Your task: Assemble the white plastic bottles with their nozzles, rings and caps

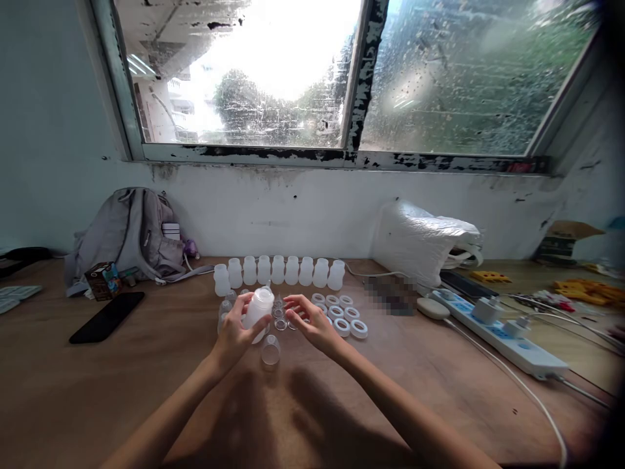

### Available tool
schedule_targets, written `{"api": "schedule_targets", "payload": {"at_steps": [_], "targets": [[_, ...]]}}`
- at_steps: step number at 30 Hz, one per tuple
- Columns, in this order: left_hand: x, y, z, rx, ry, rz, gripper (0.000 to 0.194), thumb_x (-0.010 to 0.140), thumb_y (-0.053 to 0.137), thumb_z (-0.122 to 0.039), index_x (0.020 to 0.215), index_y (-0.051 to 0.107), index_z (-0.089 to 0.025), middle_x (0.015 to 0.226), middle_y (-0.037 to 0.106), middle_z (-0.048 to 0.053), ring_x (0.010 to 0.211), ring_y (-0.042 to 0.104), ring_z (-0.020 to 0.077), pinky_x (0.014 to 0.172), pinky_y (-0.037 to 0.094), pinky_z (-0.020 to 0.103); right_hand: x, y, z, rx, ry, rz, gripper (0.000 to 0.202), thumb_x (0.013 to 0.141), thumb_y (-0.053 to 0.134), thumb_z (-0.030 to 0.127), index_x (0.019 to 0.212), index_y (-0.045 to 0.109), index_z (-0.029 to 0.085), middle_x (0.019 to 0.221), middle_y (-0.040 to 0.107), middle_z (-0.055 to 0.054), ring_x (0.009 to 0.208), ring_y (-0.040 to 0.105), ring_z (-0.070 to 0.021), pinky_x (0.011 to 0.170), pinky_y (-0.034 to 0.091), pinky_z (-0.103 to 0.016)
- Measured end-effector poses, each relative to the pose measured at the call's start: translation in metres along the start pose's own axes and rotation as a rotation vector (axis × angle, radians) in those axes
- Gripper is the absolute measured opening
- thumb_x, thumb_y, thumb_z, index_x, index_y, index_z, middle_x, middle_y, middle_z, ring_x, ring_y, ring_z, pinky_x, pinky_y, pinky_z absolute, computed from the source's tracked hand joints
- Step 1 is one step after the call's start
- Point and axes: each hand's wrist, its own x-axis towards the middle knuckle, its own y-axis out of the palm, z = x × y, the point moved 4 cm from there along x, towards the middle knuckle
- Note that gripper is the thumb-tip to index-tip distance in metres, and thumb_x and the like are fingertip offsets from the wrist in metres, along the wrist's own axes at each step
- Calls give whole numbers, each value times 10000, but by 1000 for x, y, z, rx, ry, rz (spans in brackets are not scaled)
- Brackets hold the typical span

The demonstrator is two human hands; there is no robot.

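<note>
My left hand [235, 332] grips a small white plastic bottle [258, 306], tilted above the wooden table [146, 378]. My right hand [312, 322] hovers just right of it, fingers spread over several small clear caps [280, 318]; whether it pinches one I cannot tell. Another clear cap [270, 350] lies below the bottle. A row of several white bottles [278, 270] stands behind the hands. Several white rings [344, 316] lie to the right of my right hand.
A grey backpack [129, 234] leans against the wall at back left, with a small carton [102, 280] and a black phone [107, 316] near it. A white plastic bag [424, 241] sits at back right. A power strip [508, 335] with chargers and cables runs along the right.
</note>
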Motion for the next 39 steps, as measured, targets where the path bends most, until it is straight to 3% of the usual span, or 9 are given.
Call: {"api": "schedule_targets", "payload": {"at_steps": [6,12,15,19,26,30,34,37,39], "targets": [[8,33,-23,116,218,128,635,676,621,-422,1187,286,-249,1117,545,72,1011,524,211,838,421,382,-6,-18,24,50,-78,-35,379,741,563,369,1067,502,187,994,587,-64,832,572,-165,729,465,-289],[-6,37,-3,387,300,108,743,682,621,-390,1260,192,-205,1292,343,143,1179,361,259,916,352,428,-5,-41,1,23,22,-224,372,737,549,408,1020,525,168,888,615,-57,731,589,-161,653,478,-265],[-19,29,13,514,306,154,528,753,535,-321,1204,299,-182,1226,416,128,1139,391,254,906,350,423,-4,-49,-20,14,93,-281,376,740,526,451,979,538,161,815,620,-48,686,589,-160,612,471,-257],[-32,10,24,605,244,222,174,807,429,-268,957,475,-194,959,554,65,911,516,216,811,397,378,-7,-49,-41,64,150,-332,400,739,504,494,953,534,157,791,618,-51,632,583,-159,564,464,-255],[-34,-33,43,746,224,109,223,799,448,-345,978,462,-212,1004,522,65,936,496,229,787,383,372,-14,-48,-50,150,176,-334,393,737,516,478,978,511,167,803,589,-49,654,568,-159,535,459,-240],[-29,-44,46,782,246,68,248,785,466,-334,1005,449,-219,1022,518,69,952,490,236,795,373,379,-16,-47,-48,199,177,-313,397,737,524,462,1007,518,171,825,589,-46,691,566,-159,560,461,-243],[-21,-23,17,704,353,55,255,783,457,-285,1027,445,-211,1057,513,82,1007,470,228,856,348,373,-18,-31,-46,408,181,-258,364,729,537,448,955,525,163,822,575,-40,709,561,-157,581,472,-255],[-15,16,-8,632,404,163,482,730,517,-406,1142,390,-189,1157,478,119,1069,440,258,870,348,382,-21,-12,-47,557,236,-181,340,721,546,444,913,511,165,807,562,-30,726,563,-157,615,479,-269],[-11,42,-16,627,362,246,629,668,556,-496,1174,364,-174,1140,504,132,1023,481,284,828,370,396,-24,-3,-47,589,257,-123,313,720,545,452,838,493,167,756,550,-12,697,562,-147,614,475,-268]]}}
